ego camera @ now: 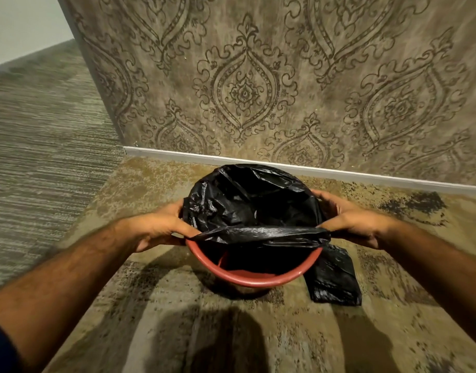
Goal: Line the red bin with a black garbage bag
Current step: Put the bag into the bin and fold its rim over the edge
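A round red bin [254, 280] stands on the floor close to the wall. A black garbage bag [247, 205] is spread open over it; the bag's mouth wraps the far rim, while its near edge stretches straight across the opening, leaving the near rim bare. My left hand [156, 228] grips the bag's edge at the bin's left side. My right hand [352, 219] grips the bag's edge at the right side. Part of the bin's red inside shows below the stretched edge.
A folded black bag [335, 278] lies on the mottled brown floor just right of the bin. A patterned wall with a white baseboard [366, 175] rises right behind the bin. Striped grey carpet [43, 146] covers the floor to the left.
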A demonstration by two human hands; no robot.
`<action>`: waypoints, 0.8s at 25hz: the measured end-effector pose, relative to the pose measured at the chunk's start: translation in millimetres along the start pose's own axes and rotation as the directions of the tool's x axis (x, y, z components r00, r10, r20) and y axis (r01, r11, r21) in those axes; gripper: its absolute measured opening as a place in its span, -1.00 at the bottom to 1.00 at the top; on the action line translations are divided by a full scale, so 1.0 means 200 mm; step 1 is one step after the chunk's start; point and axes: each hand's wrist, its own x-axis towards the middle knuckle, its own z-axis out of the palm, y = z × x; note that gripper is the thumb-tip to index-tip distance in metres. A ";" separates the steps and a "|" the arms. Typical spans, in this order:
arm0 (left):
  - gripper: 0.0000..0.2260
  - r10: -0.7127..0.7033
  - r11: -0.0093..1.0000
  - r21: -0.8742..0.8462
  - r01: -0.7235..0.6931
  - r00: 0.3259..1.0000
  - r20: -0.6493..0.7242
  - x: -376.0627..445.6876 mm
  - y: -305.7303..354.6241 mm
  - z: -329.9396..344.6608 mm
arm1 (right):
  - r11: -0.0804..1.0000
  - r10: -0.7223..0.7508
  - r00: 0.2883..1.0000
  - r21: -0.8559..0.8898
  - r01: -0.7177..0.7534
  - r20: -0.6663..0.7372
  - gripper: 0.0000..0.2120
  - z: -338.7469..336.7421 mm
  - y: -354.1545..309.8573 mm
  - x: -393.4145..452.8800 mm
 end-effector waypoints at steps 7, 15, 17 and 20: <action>-0.19 -0.022 0.999 0.017 0.028 0.966 -0.259 -0.14 -0.02 0.09 | 0.986 -0.047 0.963 -0.167 0.002 -0.265 0.33 0.16 0.08 -0.17; -0.72 -0.325 0.946 0.006 0.325 0.946 -0.017 -0.20 0.03 0.11 | 0.979 0.118 0.943 0.195 -0.059 -0.310 -0.19 0.27 0.12 -0.30; -0.78 -0.320 0.945 -0.068 0.321 0.947 0.012 -0.20 0.01 0.09 | 0.965 0.120 0.944 0.258 -0.039 -0.308 -0.16 0.25 0.14 -0.31; -0.84 -0.324 0.937 -0.131 0.324 0.946 0.023 -0.19 -0.02 0.09 | 0.969 0.083 0.969 0.246 -0.023 -0.234 -0.12 0.21 0.17 -0.33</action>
